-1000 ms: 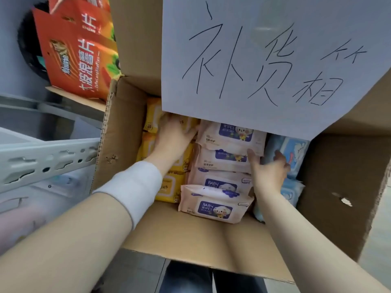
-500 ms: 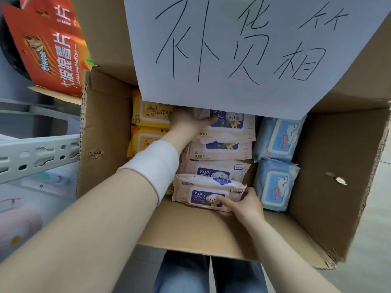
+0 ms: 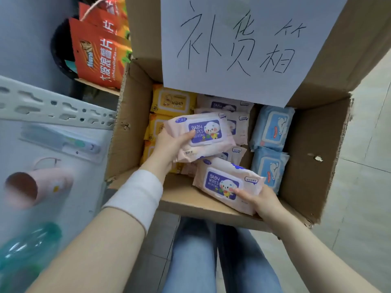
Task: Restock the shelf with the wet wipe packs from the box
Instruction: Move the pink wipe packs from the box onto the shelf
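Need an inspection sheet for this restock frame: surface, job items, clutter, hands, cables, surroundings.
surface: grey shelf left of the box; blurred goods on it.
job's things: upper pink pack in left hand, lower pink pack in right hand; yellow packs, blue packs, more pink ones in the box.
clutter: paper sign on the box flap; snack bags behind.
grippers: both hands grip their packs, thumbs on top.
cables: nothing seen.
surroundings: tiled floor at right.

Two pink wipe packs lifted over open cardboard box, more packs inside
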